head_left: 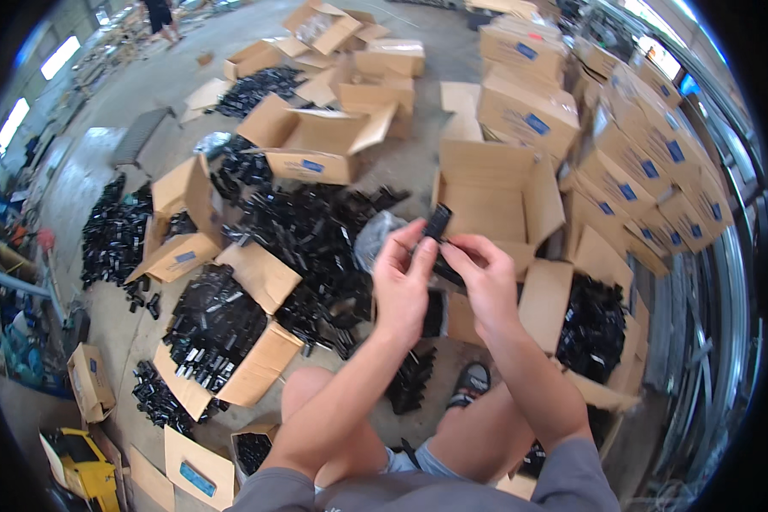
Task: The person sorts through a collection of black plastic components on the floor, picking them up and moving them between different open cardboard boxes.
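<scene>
I am looking out over a gray concrete floor (pixel 444 51) that is spreading well ahead of me. Far to my left, a dull wall (pixel 36 92) is bending along the rim of my view, and two windows (pixel 60 57) are glowing white in it. To my right, long metal bars (pixel 718 328) are lining the side, while a bright opening (pixel 660 56) is glaring at the upper right.
</scene>
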Demonstrator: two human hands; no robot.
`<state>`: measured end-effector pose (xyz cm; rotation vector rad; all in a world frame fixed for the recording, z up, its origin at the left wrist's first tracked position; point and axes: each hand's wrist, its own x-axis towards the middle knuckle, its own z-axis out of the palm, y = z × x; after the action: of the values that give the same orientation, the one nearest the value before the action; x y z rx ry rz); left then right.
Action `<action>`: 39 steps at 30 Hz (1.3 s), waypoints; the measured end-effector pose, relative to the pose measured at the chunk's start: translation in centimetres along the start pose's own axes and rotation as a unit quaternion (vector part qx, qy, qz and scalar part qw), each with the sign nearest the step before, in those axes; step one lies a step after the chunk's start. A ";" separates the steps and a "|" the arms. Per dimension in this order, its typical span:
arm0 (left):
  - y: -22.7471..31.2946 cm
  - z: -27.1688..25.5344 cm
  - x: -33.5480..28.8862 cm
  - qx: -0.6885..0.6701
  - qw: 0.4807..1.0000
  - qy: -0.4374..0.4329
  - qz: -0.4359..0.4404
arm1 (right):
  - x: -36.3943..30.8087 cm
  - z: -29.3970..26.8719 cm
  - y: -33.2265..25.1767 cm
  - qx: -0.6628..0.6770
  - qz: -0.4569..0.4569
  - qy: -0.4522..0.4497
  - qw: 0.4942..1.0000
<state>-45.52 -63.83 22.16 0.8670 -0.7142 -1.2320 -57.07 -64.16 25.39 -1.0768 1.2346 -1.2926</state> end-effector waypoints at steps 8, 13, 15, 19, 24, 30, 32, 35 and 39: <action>0.0 0.5 -0.4 0.020 0.999 -0.030 0.034 | -0.4 -1.0 0.5 -0.066 -0.074 0.017 0.995; 0.6 0.3 -0.3 0.007 0.999 -0.017 0.050 | -0.1 -0.3 1.0 -0.078 -0.092 0.016 0.993; 0.9 0.2 -0.3 0.002 0.997 -0.013 0.076 | -0.1 0.0 1.0 -0.163 -0.165 0.022 0.972; 1.1 -0.5 -0.6 0.006 0.996 -0.009 0.088 | -0.9 1.3 0.6 -0.217 -0.234 0.028 0.947; 1.4 -0.9 -0.8 0.037 0.993 -0.024 0.105 | -1.7 2.7 -0.5 -0.276 -0.294 0.049 0.914; 1.8 -0.3 -1.0 0.190 0.968 -0.005 0.166 | -1.4 1.4 1.4 -0.139 -0.177 0.046 0.973; 3.2 -1.1 -0.8 0.084 0.990 0.023 0.107 | -1.1 3.1 1.1 -0.153 -0.167 0.014 0.974; 2.7 -0.6 -0.8 0.042 0.991 0.025 0.122 | -0.9 3.1 1.2 -0.110 -0.215 0.004 0.970; 2.4 1.3 -1.6 0.060 0.994 0.001 0.094 | -1.3 0.0 0.9 -0.110 -0.171 0.000 0.979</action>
<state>-45.72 -62.22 24.91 0.8776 -0.8550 -1.0298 -56.87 -62.88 24.55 -1.4983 1.2507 -1.4330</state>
